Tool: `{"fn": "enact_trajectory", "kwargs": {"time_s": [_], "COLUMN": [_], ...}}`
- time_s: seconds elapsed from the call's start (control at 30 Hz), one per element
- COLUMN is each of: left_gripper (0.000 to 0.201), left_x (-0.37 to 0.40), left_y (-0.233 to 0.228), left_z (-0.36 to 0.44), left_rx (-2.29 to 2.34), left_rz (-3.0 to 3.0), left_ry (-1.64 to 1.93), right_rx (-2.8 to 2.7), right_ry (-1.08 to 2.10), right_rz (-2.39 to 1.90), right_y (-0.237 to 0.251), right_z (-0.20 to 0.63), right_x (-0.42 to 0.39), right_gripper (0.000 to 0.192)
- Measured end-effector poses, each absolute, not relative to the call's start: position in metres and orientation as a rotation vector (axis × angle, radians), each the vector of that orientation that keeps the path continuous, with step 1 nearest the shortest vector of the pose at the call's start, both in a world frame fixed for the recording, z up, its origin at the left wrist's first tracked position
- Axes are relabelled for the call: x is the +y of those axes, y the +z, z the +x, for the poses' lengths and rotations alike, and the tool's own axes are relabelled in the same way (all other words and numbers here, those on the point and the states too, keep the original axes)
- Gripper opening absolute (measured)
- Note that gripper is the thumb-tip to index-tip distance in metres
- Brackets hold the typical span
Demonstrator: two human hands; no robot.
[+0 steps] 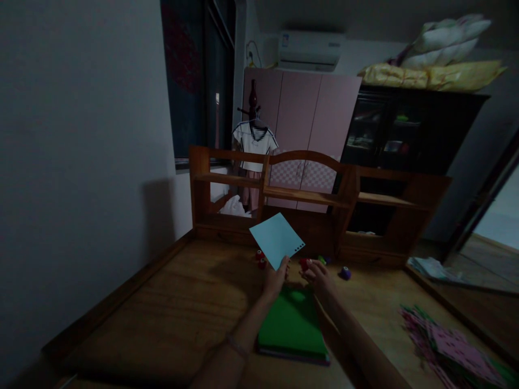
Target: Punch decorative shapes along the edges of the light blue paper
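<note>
My left hand (279,275) is closed on the lower corner of a light blue sheet of paper (275,237), which is held up and tilted. A short row of small dark marks or holes runs along the sheet's right edge. To the right of the sheet, my right hand (318,273) pinches a small red object (304,264); its exact kind is too small to tell. Below both hands a green stack of sheets (292,324) lies on the wooden surface. Small red pieces (260,259) with pale tops sit beyond my left hand.
A purple piece (345,273) and a green piece (321,260) lie right of my right hand. Pink and green cut sheets (458,346) are at the lower right. A wooden shelf unit (300,192) borders the far side; a white wall (101,162) stands left.
</note>
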State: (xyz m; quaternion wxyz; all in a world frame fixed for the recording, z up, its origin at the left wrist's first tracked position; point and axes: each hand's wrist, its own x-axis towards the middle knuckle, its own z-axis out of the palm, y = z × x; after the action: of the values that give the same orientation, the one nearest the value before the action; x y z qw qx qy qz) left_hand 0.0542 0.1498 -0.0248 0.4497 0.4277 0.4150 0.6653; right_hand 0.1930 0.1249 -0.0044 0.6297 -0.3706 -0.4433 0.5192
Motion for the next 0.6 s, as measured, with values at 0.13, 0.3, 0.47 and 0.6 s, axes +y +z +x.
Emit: {"fn": "enact_trajectory", "kwargs": {"time_s": [0.13,0.3,0.47,0.6], "left_gripper": [0.042,0.040,0.038,0.039], "left_x": [0.1522,0.1488,0.1447,0.1460], "left_y": [-0.0299,-0.0289,-0.0294,-0.0325], "left_z": [0.0527,0.0509,0.0510,0.0514], "left_rx": [1.041,1.050,1.041,1.076], "left_rz": [1.119,1.179,1.287,1.304], "left_ry": [1.642,1.637,1.628,1.617], "right_rx": [-0.973,-1.039,-1.094,-1.097], "right_ry": [1.213,1.174,1.144,1.133], "right_rz": [-0.796,-0.808,-0.866,-0.854], "right_y": [-0.0090,-0.0109,-0.0090,-0.0091], "right_z": [0.1904,0.1927,0.1934,0.1907], "right_x": [0.1250,0.1234,0.1203,0.1200], "right_gripper": [0.034,0.034,0.041,0.042]}}
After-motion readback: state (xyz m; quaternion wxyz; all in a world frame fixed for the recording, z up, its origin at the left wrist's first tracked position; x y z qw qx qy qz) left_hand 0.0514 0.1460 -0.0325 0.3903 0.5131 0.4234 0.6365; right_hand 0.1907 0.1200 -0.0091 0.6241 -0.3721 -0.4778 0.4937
